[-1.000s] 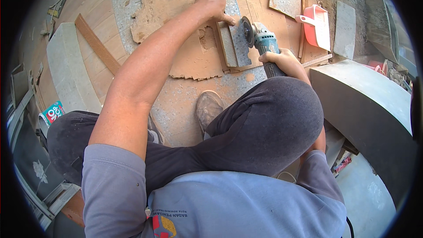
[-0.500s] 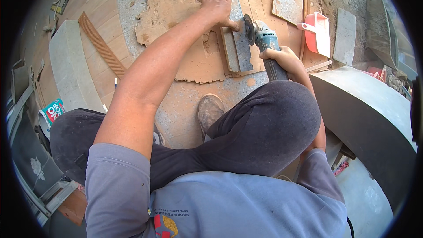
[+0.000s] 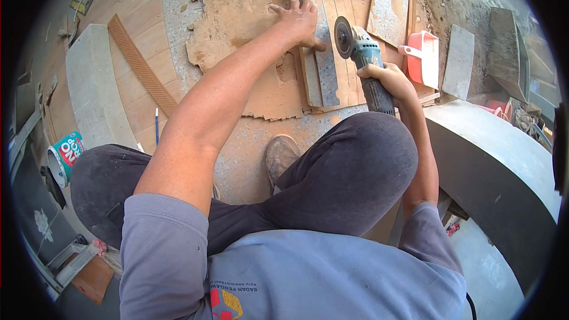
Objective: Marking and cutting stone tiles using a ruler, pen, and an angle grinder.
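My left hand point(image 3: 299, 24) lies with spread fingers across a long narrow grey speckled strip point(image 3: 325, 74), pressing on it near the edge of a ragged, broken plywood sheet point(image 3: 234, 29). The thumb reaches over the strip's face. In my right hand point(image 3: 392, 85) is a teal and black angle grinder point(image 3: 368, 56), gripped round its dark body behind my right knee. Its round cutting disc point(image 3: 344, 37) stands just right of the strip, apart from it. Whether the disc spins I cannot tell.
A pink dustpan point(image 3: 422, 56) and loose grey tile pieces point(image 3: 459, 62) lie to the right, beside a curved grey slab point(image 3: 492, 136). At left are a brown ridged strip point(image 3: 139, 62), a pale board point(image 3: 98, 83), a pencil point(image 3: 157, 125) and a green can point(image 3: 66, 157).
The grinder has shifted right, away from the strip, and its disc now turns more of its face into view. My left hand stays on the strip.
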The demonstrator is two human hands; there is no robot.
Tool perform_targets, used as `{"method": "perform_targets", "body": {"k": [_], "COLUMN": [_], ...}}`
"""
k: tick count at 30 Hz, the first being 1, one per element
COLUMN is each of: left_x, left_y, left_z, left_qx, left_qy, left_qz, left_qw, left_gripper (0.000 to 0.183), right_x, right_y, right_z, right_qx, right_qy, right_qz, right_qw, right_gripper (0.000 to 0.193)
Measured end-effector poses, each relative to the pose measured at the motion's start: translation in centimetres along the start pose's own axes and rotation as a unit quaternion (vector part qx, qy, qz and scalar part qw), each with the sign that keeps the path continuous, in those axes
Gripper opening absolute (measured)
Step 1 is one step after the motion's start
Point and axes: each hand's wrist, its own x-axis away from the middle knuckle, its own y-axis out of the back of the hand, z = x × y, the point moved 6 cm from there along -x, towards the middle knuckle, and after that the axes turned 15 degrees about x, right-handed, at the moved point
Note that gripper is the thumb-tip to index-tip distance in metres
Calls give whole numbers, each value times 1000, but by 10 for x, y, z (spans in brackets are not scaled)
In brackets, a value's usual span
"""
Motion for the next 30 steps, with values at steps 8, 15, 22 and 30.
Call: {"method": "perform_targets", "body": {"k": [8,15,22,30], "left_x": [-3,-2,-1,3], "left_y": [4,3,1,3], "left_z": [0,3,6,5], "left_qx": [15,6,6,23], "left_qy": [-14,-21,-27,-34], "left_qz": [0,-33,-40,-45], "left_qw": [1000,999,999,998], "left_gripper": [119,120,119,116], "right_x": [13,12,5,-1], "right_y": [-2,-11,-10,0], "right_z": [0,1,3,13], "right_qx": [20,34,31,35], "right_qy": [-32,-53,-50,-61], "right_qz": [-12,4,-7,3], "right_qw": [999,998,998,998], "right_gripper": [49,52,55,56]}}
